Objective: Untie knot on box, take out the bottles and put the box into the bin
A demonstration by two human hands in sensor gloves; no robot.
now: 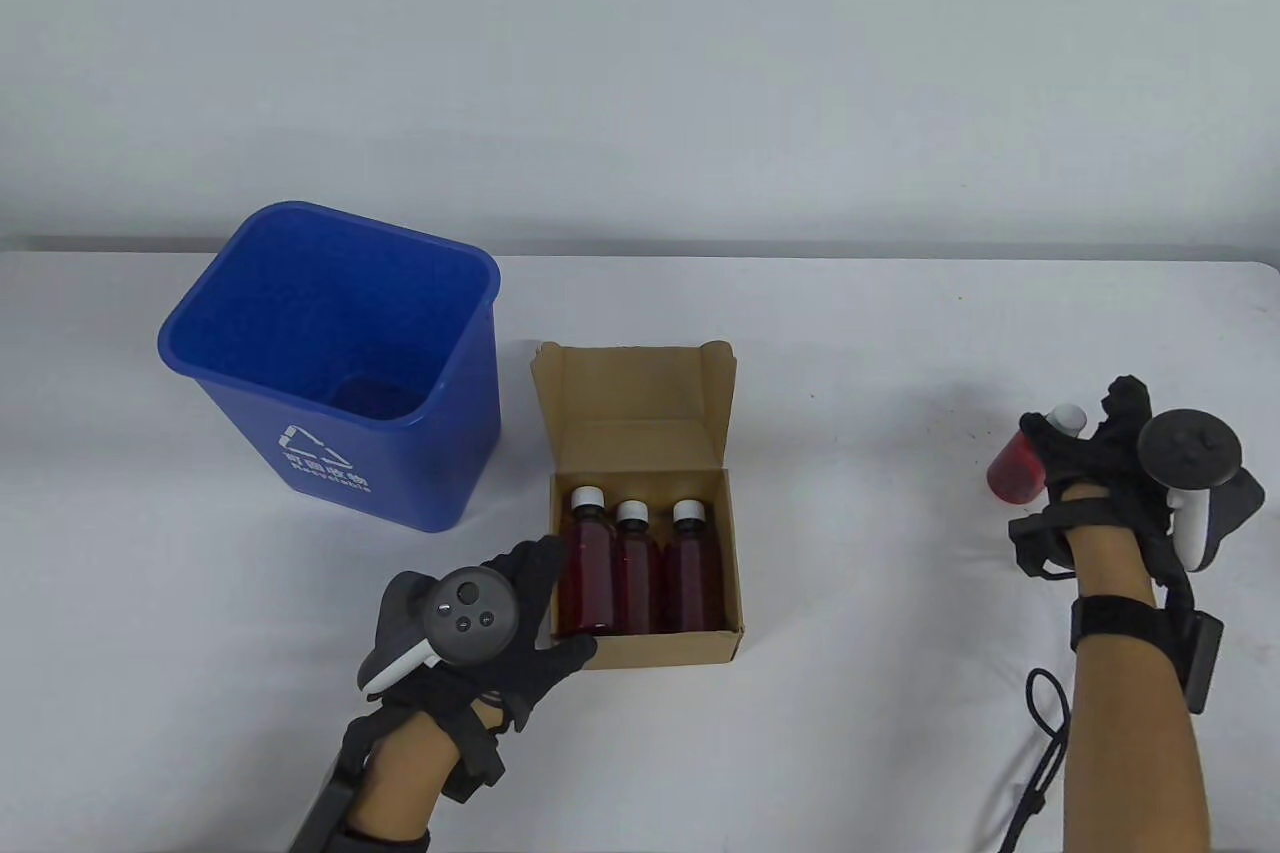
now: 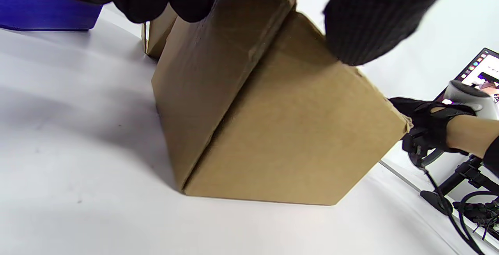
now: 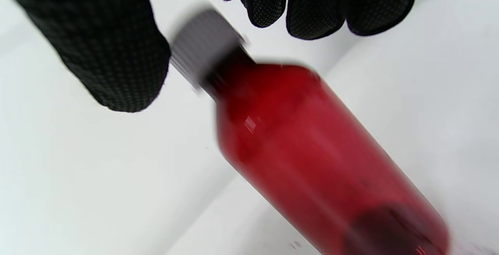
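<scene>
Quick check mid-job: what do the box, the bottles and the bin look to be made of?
Box: plain brown cardboard, matte, with folded flaps and raw edges. Bottles: clear red-tinted bodies, glossy, plastic or glass, hard to tell; white ribbed caps, likely plastic. Bin: blue moulded plastic, slightly shiny, with a printed white recycling mark.

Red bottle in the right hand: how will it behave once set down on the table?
The red bottle is round-bodied, so laid on its side it would probably roll. Tall and narrow, it may tip if set down crooked. Its smooth wall looks slippery, though the right hand wears textured gloves.
</scene>
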